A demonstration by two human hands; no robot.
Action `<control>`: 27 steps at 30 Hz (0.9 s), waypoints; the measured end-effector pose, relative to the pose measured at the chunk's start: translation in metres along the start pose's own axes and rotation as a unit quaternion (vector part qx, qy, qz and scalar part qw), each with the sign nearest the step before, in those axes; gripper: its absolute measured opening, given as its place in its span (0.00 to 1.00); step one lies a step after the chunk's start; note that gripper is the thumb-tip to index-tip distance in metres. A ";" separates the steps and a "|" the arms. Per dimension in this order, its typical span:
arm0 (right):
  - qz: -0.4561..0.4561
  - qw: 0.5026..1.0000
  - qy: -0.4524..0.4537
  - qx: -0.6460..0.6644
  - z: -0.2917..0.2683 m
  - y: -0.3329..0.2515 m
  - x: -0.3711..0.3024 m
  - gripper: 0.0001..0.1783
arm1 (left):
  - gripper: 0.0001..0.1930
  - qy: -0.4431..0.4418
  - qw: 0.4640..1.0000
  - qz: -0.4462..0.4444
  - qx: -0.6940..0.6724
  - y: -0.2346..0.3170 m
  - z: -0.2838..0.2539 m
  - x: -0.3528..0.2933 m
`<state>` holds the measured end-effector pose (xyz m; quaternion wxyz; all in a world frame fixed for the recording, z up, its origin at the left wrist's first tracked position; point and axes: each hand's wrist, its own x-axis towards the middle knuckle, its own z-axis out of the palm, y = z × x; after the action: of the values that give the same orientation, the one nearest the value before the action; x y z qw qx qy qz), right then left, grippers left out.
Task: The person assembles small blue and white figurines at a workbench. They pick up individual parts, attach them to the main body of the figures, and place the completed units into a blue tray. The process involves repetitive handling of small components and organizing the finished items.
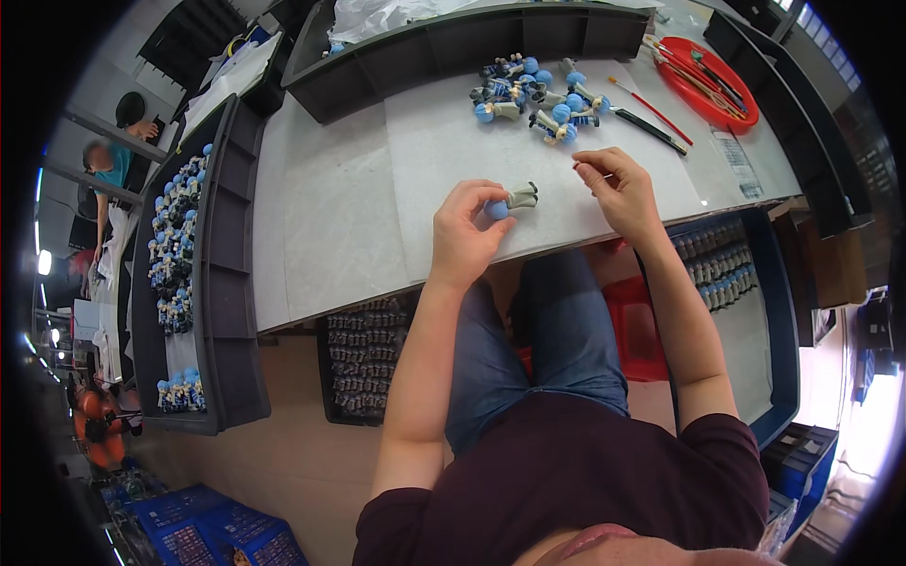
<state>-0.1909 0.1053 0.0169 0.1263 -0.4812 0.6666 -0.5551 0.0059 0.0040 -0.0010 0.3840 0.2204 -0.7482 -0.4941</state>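
Note:
My left hand [461,231] is closed round a small figurine [522,196] with a blue head and pale grey legs, just above the white sheet [425,141] on the table. The figurine lies sideways, its legs pointing right; my fingers cover its middle. To the right, my right hand [618,196] is raised over the sheet, thumb and forefinger pinched together. A tiny reddish bit shows at those fingertips, too small to name. Beyond both hands lies a loose pile of similar blue-headed figurines [562,111]. A red-handled paintbrush [653,111] and a black pen-like tool [651,131] rest beside the pile.
A red tray [751,115] of brushes stands at the back right. Grey crates border the table at the back [472,42] and left [226,264], the left one full of figurines. A blue crate [783,330] sits right; another crate [328,396] is under the table.

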 end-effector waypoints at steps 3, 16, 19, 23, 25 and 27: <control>0.039 0.998 -0.020 0.044 0.010 -0.006 -0.009 0.09 | 0.15 -0.008 0.998 0.040 0.042 -0.004 0.002 -0.001; 0.027 0.997 -0.004 0.068 0.024 -0.012 -0.022 0.09 | 0.21 -0.020 0.999 -0.035 0.024 0.008 0.005 -0.004; 0.038 0.996 0.004 0.078 0.032 -0.019 -0.023 0.10 | 0.26 -0.007 0.999 -0.007 0.046 0.004 0.006 -0.003; 0.029 0.993 0.060 0.100 0.046 -0.021 -0.022 0.13 | 0.34 -0.008 0.999 -0.024 0.039 0.010 0.005 -0.002; 0.019 0.994 0.060 0.085 0.051 -0.018 -0.023 0.14 | 0.35 -0.006 0.999 -0.022 0.035 0.011 0.006 -0.002; 0.006 0.996 0.065 0.056 0.055 -0.023 -0.024 0.14 | 0.35 -0.003 0.999 -0.024 0.026 0.011 0.005 -0.001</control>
<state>-0.1289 0.0915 0.0082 0.1128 -0.4322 0.6443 -0.6208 0.0031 0.0125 0.0072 0.3640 0.2470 -0.7563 -0.4843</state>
